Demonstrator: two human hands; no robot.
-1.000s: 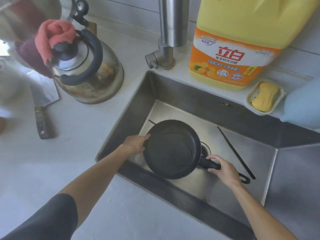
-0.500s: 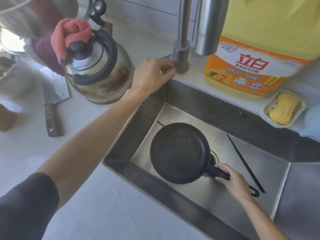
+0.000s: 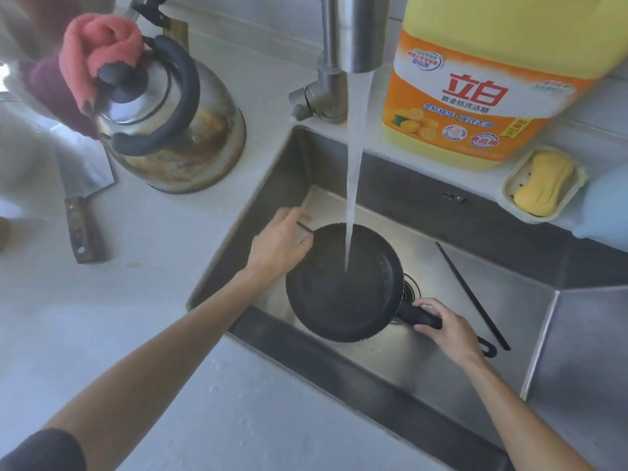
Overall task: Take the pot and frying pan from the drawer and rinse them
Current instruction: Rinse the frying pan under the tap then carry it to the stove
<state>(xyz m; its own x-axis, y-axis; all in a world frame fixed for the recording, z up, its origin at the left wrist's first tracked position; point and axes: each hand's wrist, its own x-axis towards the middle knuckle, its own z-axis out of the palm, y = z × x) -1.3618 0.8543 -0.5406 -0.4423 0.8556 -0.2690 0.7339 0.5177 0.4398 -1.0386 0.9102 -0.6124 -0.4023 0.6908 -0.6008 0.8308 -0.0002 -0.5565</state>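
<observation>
Both hands are down in the sink [image 3: 424, 205]. Half a second ago the left hand [image 3: 280, 244] was up at the tap [image 3: 334, 59]; now it is back beside the far-left rim of the pan [image 3: 343, 283], fingers relaxed and spread, gripping nothing, though whether they touch the rim cannot be told. The right hand [image 3: 448, 329] has stayed where it was, fingers curled round the pan's black handle. Water [image 3: 353, 185], absent before, now falls in one stream from the spout into the middle of the pan.

One pan sits in the sink, over the drain [image 3: 411, 290]. One dark chopstick [image 3: 472, 294] lies on the sink floor to the right of the pan, apart from it, and the tip of a second thin stick shows at the left hand. No pot can be made out.

On the bench [image 3: 153, 300] stand one kettle [image 3: 170, 120] with one pink cloth [image 3: 102, 49] draped on its lid, one cleaver [image 3: 81, 198] just left of the kettle, one yellow detergent jug [image 3: 492, 79] behind the sink, and one soap dish [image 3: 543, 185] with one yellow bar beside it.

Open sink floor lies right of the pan up to the right wall; the near wall is close under the pan's near rim. The near bench is bare, with a few droplets.
</observation>
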